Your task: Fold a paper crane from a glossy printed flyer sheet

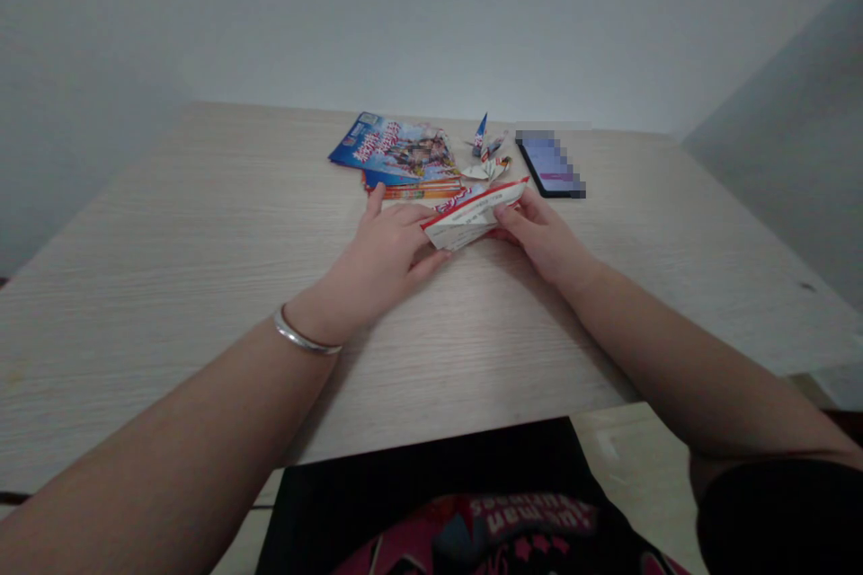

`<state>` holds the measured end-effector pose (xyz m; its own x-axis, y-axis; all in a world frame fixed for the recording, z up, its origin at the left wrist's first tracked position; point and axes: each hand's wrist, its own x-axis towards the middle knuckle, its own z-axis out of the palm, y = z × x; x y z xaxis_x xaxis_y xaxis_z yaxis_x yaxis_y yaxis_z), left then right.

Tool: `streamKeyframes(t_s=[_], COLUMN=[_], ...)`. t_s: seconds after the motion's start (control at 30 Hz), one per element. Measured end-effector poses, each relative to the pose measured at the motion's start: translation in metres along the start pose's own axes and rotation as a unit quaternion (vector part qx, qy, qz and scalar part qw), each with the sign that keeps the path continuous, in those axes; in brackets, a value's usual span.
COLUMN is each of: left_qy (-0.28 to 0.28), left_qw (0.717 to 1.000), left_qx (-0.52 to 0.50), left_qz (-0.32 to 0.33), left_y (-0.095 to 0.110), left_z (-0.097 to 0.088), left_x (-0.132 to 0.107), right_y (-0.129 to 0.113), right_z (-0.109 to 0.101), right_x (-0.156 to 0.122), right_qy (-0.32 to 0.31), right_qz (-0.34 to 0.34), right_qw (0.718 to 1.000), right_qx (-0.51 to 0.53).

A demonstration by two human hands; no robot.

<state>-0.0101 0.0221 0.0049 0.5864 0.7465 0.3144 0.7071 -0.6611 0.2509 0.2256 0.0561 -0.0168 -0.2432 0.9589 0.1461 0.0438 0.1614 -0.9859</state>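
A folded piece of printed paper (465, 220), white with red edges, is held between my two hands just above the table. My left hand (387, 247), with a silver bangle at the wrist, is closed on the paper's left end; some of its fingertips are hidden behind it. At the other end, my right hand (549, 241) pinches the paper, thumb on the near face and the other fingers partly behind. Just beyond the paper lie a folded paper crane (480, 139) with a blue pointed part and a whitish folded paper piece (489, 169).
Blue printed leaflets (395, 148) lie at the back, on top of orange-edged ones (418, 191). A phone (549, 166), its screen partly blurred out, rests right of the folded pieces. The pale wood-grain table (202, 269) meets a wall (431, 18) behind.
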Motion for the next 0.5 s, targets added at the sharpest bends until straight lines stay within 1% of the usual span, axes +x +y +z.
streamKeyframes(t_s=[0.07,0.13,0.2,0.33,0.5], left_qy=[-0.012,-0.021,-0.033,-0.068,-0.090], left_qw=[0.999,0.996,0.992,0.989,0.986], left_qx=[0.030,0.054,0.071,0.087,0.096], left_qz=[0.027,0.066,0.096,0.101,0.098], left_y=[0.000,0.000,0.001,0.004,0.009], left_z=[0.000,-0.001,-0.002,-0.004,-0.005], left_x=[0.001,0.002,0.003,0.001,-0.003], right_y=[0.003,0.007,0.011,0.014,0.009], right_z=[-0.001,-0.003,-0.006,-0.008,-0.007], right_x=[0.002,0.005,0.006,0.006,0.006], right_qy=[0.025,0.045,0.045,0.015,0.011], right_qz=[0.001,0.019,0.037,0.044,0.039], right_qw=[1.000,0.999,0.998,0.999,0.997], right_qx=[-0.007,-0.006,0.003,-0.006,-0.060])
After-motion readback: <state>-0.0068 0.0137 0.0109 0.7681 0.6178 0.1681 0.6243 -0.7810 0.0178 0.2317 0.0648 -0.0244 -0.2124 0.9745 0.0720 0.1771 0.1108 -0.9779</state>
